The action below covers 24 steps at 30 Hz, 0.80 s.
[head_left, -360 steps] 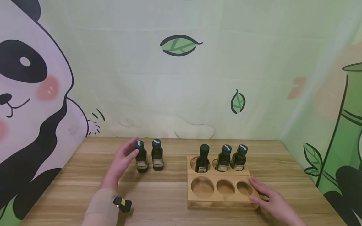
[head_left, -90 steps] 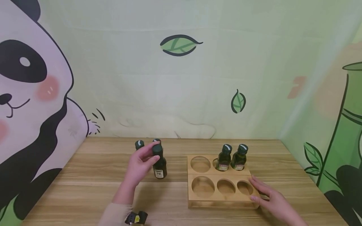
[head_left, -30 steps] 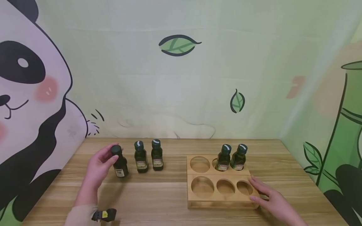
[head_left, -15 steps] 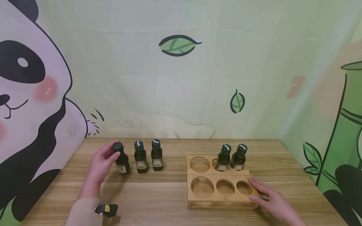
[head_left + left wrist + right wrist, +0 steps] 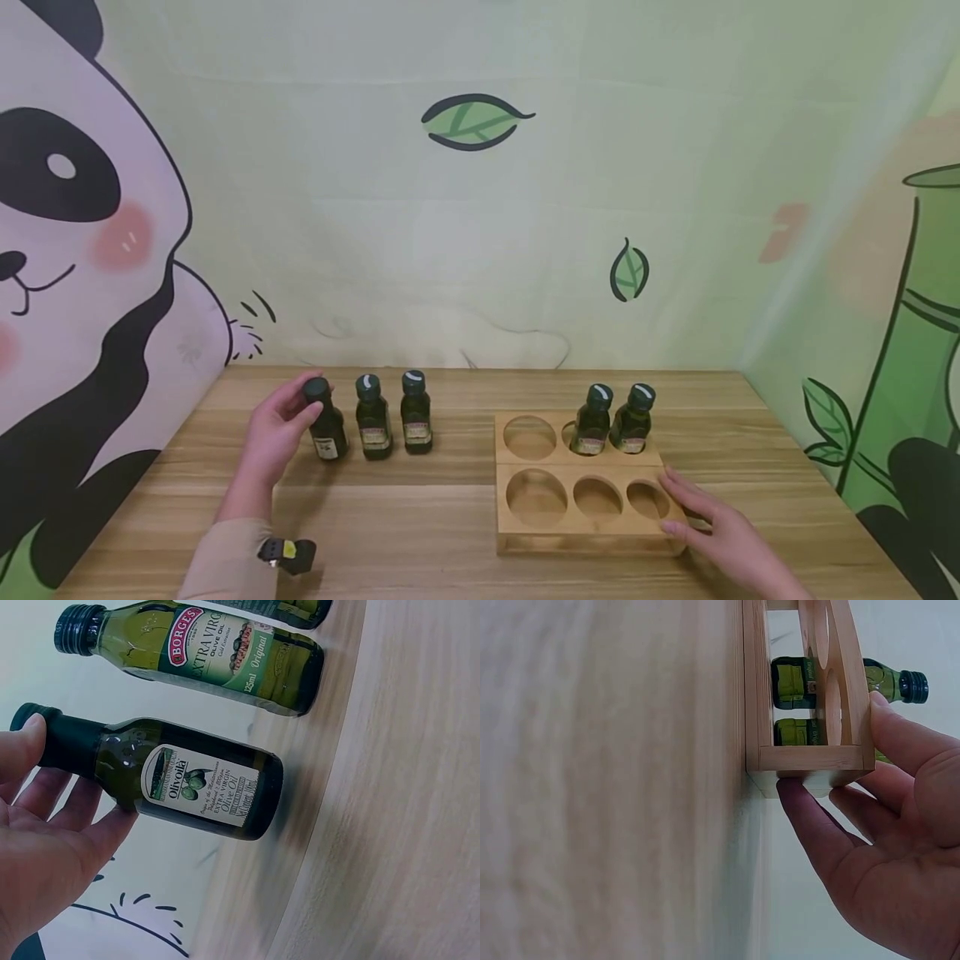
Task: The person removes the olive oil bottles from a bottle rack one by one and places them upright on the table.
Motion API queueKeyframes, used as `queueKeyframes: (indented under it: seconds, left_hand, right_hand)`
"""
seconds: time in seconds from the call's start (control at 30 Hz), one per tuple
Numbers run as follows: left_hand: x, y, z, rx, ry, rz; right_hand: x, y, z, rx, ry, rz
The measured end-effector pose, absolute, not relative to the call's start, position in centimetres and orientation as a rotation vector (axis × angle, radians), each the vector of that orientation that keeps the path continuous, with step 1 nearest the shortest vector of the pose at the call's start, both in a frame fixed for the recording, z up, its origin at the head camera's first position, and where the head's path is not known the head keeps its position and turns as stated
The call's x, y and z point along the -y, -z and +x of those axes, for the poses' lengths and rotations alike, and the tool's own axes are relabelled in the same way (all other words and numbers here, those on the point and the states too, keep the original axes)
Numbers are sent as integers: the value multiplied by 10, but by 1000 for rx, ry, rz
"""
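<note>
My left hand [image 5: 273, 429] grips the dark cap and neck of an Olivoila olive oil bottle [image 5: 199, 780], thumb on the cap and fingers around the neck. The bottle is nearly upright, its base right at the tabletop, left of two Borges olive oil bottles, one nearer [image 5: 373, 425] and one further right [image 5: 417, 421]. At the right end of a wooden bottle rack [image 5: 585, 521], my right hand [image 5: 723, 529] holds on, its thumb at the upper edge and fingers against the end panel [image 5: 814, 759]. Two green-capped bottles, left [image 5: 592, 425] and right [image 5: 633, 423], stand in the rack's back row.
The rack's back-left hole [image 5: 529, 437] and the front row of round holes hold no bottles. A wood-grain table [image 5: 420, 533] carries everything. Behind it hangs a cloth backdrop [image 5: 480, 267] printed with a panda, leaves and bamboo.
Earlier the Olivoila bottle stood in the rack's back-left hole; my left hand has carried it leftward past the Borges bottles. Lately it shifted slightly right and back, closer to them. My right hand stays put.
</note>
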<state>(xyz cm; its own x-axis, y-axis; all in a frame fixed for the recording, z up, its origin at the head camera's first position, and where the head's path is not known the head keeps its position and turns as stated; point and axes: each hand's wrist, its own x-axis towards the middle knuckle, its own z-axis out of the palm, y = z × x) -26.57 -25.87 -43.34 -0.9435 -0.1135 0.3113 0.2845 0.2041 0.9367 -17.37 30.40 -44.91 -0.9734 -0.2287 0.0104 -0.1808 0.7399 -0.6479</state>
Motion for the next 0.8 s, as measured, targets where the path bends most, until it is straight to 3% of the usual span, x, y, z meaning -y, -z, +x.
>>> queueKeyframes:
  seconds: [0.8]
  left_hand:
    - [259,438,-269,2210,1756,-118]
  right_hand:
    - [-305,452,-174,-2838,1148,-373]
